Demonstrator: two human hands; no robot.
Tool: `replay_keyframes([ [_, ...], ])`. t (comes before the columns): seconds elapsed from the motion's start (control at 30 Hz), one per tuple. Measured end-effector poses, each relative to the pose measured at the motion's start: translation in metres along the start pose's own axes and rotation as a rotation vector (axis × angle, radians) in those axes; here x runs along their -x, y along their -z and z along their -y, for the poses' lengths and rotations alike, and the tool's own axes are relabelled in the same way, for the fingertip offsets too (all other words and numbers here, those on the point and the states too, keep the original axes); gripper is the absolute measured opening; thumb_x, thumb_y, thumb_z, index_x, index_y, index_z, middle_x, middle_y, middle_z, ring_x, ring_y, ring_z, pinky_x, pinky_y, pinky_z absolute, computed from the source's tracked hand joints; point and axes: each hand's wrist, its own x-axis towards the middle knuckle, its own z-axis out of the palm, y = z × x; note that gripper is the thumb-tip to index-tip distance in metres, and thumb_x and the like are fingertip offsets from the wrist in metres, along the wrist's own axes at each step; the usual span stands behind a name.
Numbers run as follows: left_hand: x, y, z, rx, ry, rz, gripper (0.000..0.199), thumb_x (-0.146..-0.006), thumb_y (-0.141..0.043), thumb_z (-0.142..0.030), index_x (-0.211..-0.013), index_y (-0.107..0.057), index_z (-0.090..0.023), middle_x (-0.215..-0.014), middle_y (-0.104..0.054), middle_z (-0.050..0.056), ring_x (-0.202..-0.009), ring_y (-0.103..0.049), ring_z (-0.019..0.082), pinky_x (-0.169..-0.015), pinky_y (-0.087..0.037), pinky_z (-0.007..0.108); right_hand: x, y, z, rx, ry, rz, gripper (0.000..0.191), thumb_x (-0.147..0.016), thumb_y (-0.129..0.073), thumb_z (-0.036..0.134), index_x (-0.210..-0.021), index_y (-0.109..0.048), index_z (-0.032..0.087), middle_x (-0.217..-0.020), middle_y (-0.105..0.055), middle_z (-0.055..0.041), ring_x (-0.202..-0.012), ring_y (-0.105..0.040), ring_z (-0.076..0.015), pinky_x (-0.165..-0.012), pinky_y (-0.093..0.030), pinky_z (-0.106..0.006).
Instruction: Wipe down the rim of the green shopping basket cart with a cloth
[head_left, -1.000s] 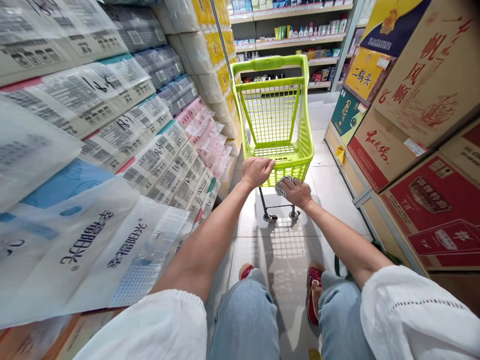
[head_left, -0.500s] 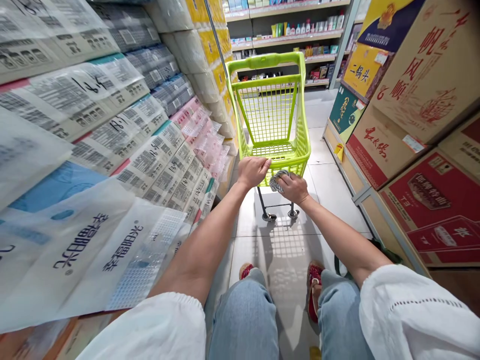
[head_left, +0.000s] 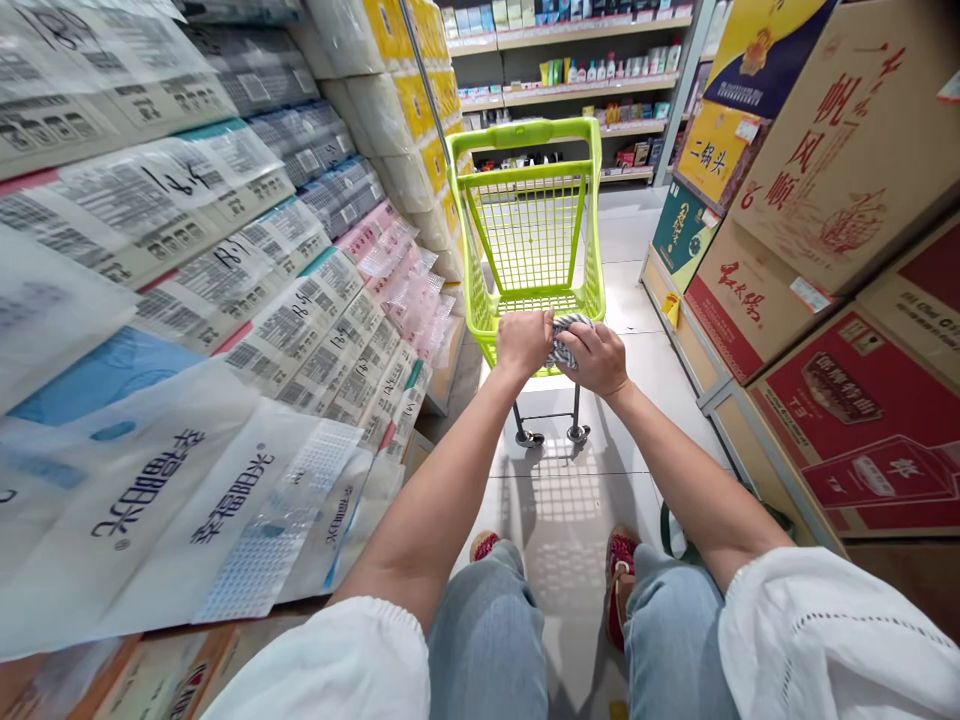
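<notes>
A coiled grey-and-white rope is bunched in front of me, partly covered by my fingers. My right hand is wrapped round it from the right. Against the rope's left side, my left hand is closed, its fingers curled and touching the coil. Just beyond both hands stands a lime-green shopping cart, its basket bare, with dark legs and small casters below. The hands overlap the near edge of the basket in view; whether they touch it I cannot tell.
Packaged tissue packs are stacked close on the left, with wrapped rolls behind. Cardboard boxes line the right side. Shelves of bottles stand ahead. A thin pole rises by the cart's left side.
My left hand has moved right and met the rope beside my right hand; before, the two were apart. The cart sits slightly further left in view.
</notes>
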Motion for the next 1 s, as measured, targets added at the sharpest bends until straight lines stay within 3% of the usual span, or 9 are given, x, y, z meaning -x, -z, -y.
replay_keyframes([
  [0.13, 0.001, -0.009, -0.003, 0.034, -0.038, 0.035, 0.067, -0.097, -0.012, -0.049, -0.074, -0.067, -0.018, -0.077, -0.07, 0.01, -0.071, -0.061, 0.019, -0.066, -0.033, 0.032, 0.01, -0.014, 0.0, -0.004, -0.039, 0.035, 0.037, -0.087, -0.05, 0.044, -0.115, -0.062, 0.024, -0.113, -0.06, -0.0086, -0.092, -0.049, -0.023, -0.078, -0.036, -0.035],
  [0.27, 0.005, -0.007, 0.002, 0.012, -0.077, 0.02, 0.068, -0.097, -0.011, -0.051, -0.073, -0.066, -0.02, -0.076, -0.07, 0.009, -0.07, -0.06, 0.019, -0.063, -0.03, 0.032, 0.036, -0.033, 0.005, -0.022, -0.016, 0.117, 0.033, -0.085, -0.054, 0.039, -0.113, -0.064, 0.025, -0.111, -0.062, -0.0079, -0.088, -0.051, -0.0213, -0.074, -0.036, -0.034],
  [0.4, 0.005, -0.004, 0.005, 0.015, -0.07, 0.052, 0.067, -0.097, -0.011, -0.05, -0.072, -0.066, -0.02, -0.075, -0.069, 0.009, -0.071, -0.061, 0.02, -0.063, -0.029, 0.033, 0.056, -0.038, 0.006, -0.031, 0.035, 0.193, 0.03, -0.084, -0.056, 0.034, -0.11, -0.065, 0.022, -0.109, -0.063, -0.0085, -0.086, -0.051, -0.0206, -0.07, -0.035, -0.033],
  [0.73, 0.006, -0.002, 0.005, 0.007, -0.077, 0.046, 0.064, -0.098, -0.014, -0.047, -0.075, -0.067, -0.02, -0.08, -0.071, 0.009, -0.073, -0.061, 0.019, -0.063, -0.029, 0.033, -0.001, -0.01, 0.007, -0.03, -0.004, 0.02, 0.034, -0.089, -0.048, 0.037, -0.117, -0.061, 0.024, -0.114, -0.061, -0.0078, -0.091, -0.049, -0.0219, -0.074, -0.035, -0.034],
  [1.0, 0.005, -0.004, 0.008, 0.015, -0.067, 0.038, 0.065, -0.097, -0.014, -0.048, -0.071, -0.066, -0.019, -0.074, -0.069, 0.009, -0.07, -0.06, 0.019, -0.062, -0.028, 0.032, 0.056, -0.04, 0.012, -0.026, 0.017, 0.213, 0.032, -0.083, -0.057, 0.033, -0.112, -0.064, 0.022, -0.109, -0.062, -0.009, -0.086, -0.051, -0.0213, -0.07, -0.036, -0.033],
])
